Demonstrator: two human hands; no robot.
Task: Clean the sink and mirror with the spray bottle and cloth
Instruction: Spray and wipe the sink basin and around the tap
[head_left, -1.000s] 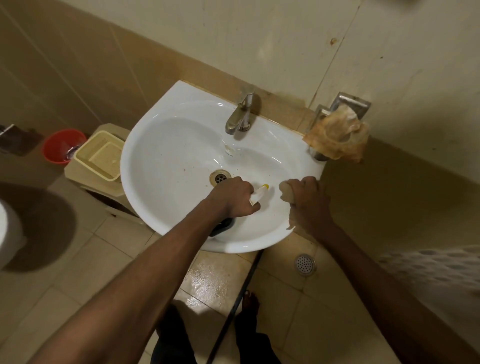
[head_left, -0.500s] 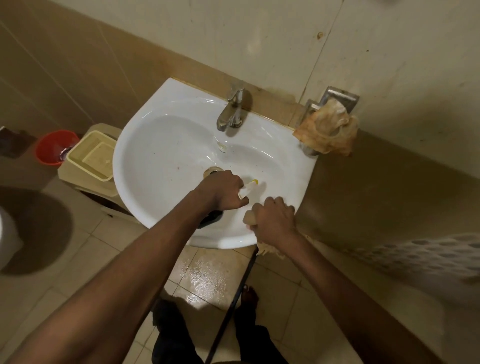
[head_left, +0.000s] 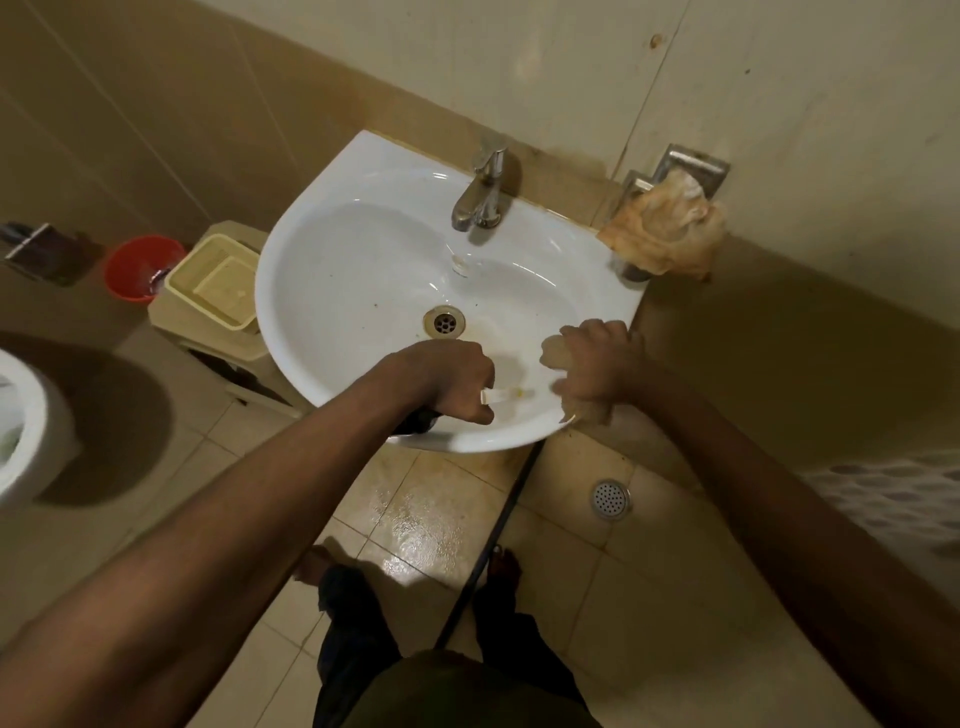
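Your left hand (head_left: 452, 382) sits low-centre in the frame, over the near part of the sink (head_left: 332, 291) bowl, fingers curled tight round the spray bottle (head_left: 506, 396). Only the pale nozzle with a yellow tip pokes out to the right of your fist; a dark part of the bottle shows below the wrist, at the basin's near rim

Your right hand (head_left: 592, 364) is right of centre, at the bowl's right-hand inner wall, fingers clenched round a wadded pale cloth (head_left: 553, 353). The cloth bulges out left of the knuckles and hangs ragged below the wrist, touching the porcelain near the rim. The hand is slightly blurred

Drain (head_left: 443, 320) lies just above your left hand, with a yellowish stain on the porcelain to its right. Tap (head_left: 480, 195) stands at the top edge of the basin, spout pointing into the bowl

Upper right: a second, orange-brown rag (head_left: 667, 231) is draped over a metal wall holder (head_left: 693, 163), beside the sink's corner

Left of the basin: a cream plastic tray (head_left: 215, 280) on a cream stand, a red bucket (head_left: 137, 265) further left. A white toilet edge (head_left: 21, 431) shows at the far left

Bottom: wet floor tiles, a round floor drain (head_left: 611, 499) lower right, your bare feet, a dark pipe (head_left: 488, 551) running down from under the sink
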